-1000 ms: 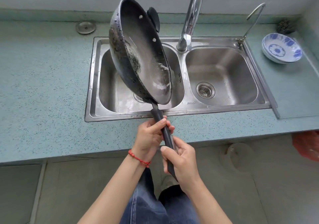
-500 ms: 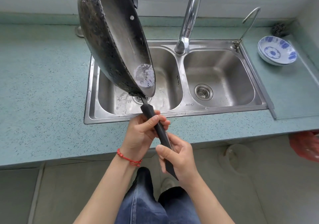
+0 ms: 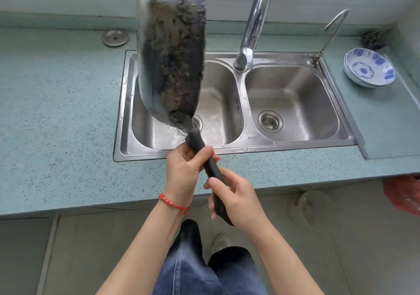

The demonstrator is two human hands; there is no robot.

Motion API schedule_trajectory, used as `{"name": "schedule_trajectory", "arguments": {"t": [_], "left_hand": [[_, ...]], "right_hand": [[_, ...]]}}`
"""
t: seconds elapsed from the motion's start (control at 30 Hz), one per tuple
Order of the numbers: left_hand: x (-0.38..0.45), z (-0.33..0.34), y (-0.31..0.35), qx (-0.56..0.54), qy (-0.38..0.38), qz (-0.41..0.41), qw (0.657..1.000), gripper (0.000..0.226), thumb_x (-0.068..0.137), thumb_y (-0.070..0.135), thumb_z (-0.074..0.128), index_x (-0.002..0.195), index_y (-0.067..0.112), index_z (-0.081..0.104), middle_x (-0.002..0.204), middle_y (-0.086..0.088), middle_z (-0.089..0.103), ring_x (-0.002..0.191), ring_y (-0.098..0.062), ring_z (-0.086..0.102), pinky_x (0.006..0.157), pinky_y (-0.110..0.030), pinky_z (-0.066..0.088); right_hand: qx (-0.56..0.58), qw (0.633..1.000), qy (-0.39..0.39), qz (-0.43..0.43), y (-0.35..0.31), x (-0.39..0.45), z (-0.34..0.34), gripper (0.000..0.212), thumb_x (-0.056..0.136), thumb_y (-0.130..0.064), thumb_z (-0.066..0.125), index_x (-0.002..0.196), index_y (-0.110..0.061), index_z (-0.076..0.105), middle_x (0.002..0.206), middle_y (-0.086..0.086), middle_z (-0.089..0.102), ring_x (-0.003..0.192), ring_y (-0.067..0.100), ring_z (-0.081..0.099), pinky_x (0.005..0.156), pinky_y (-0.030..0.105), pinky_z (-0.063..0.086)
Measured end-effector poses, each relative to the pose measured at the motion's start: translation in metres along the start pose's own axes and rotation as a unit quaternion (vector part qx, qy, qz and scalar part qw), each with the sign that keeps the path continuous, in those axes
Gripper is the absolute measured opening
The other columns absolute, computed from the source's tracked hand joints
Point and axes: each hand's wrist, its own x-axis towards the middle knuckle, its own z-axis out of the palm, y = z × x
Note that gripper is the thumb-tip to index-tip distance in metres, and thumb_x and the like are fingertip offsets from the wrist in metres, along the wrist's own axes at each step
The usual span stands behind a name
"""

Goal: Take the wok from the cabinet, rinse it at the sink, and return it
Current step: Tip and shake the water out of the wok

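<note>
A black wok [image 3: 170,51] stands almost upright over the left basin of the steel double sink [image 3: 236,145], its scorched, crusty underside turned toward me and its inside hidden. Its long black handle [image 3: 205,158] slants down toward me. My left hand [image 3: 186,174], with a red bracelet at the wrist, grips the handle's upper part near the pan. My right hand [image 3: 236,199] grips the lower end. The tall chrome faucet [image 3: 252,26] rises behind the divider between the basins; no water runs from it.
A teal speckled counter [image 3: 56,124] surrounds the sink. Stacked blue-and-white bowls [image 3: 369,69] sit at the right, a dark scrubber [image 3: 372,39] behind them, a thin second tap [image 3: 327,37] at the sink's corner. A round metal cap [image 3: 114,37] lies back left. Something red [image 3: 404,194] hangs below the counter's right edge.
The wok has turned about its handle: its inside faced me a second ago, now its burnt underside does. It also rose higher in the view. Both hands kept their grip.
</note>
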Motion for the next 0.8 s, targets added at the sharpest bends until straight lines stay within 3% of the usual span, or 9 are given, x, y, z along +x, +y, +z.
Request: {"name": "schedule_trajectory", "arguments": {"t": [0.1,0.27,0.47,0.8], "left_hand": [[0.003,0.001,0.004,0.033,0.012,0.024,0.999,0.013,0.081,0.001,0.061,0.072,0.009,0.055,0.050,0.004,0.065,0.055,-0.012,0.064,0.058,-0.025,0.051],[0.003,0.001,0.001,0.056,0.017,0.026,0.998,0.014,0.079,0.001,0.062,0.071,0.009,0.055,0.048,0.004,0.065,0.049,-0.011,0.061,0.048,-0.020,0.048],[-0.001,0.008,-0.004,0.079,0.018,0.035,0.996,0.014,0.074,-0.002,0.067,0.072,0.007,0.057,0.049,0.005,0.064,0.052,-0.010,0.065,0.051,-0.019,0.050],[-0.001,0.007,-0.017,0.095,0.039,0.019,0.994,0.016,0.071,-0.002,0.070,0.071,0.006,0.056,0.049,0.004,0.065,0.051,-0.012,0.066,0.048,-0.021,0.051]], "right_hand": [[0.012,0.999,0.030,-0.002,-0.001,0.003,0.011,0.022,0.094,-0.014,0.045,0.074,-0.009,0.052,0.041,-0.001,0.046,0.033,0.015,0.038,0.036,0.024,0.036],[0.094,0.995,0.017,0.001,0.007,0.004,0.016,0.022,0.082,-0.027,0.049,0.071,-0.007,0.048,0.038,0.000,0.044,0.030,0.015,0.036,0.033,0.021,0.032],[0.149,0.989,0.011,0.006,0.017,0.001,0.006,0.015,0.079,-0.017,0.055,0.068,-0.007,0.051,0.050,0.007,0.043,0.035,0.015,0.037,0.032,0.021,0.033],[0.135,0.990,0.002,0.027,0.030,0.002,-0.004,0.012,0.080,-0.013,0.055,0.069,-0.006,0.054,0.064,0.020,0.042,0.042,0.021,0.036,0.035,0.024,0.034]]}}
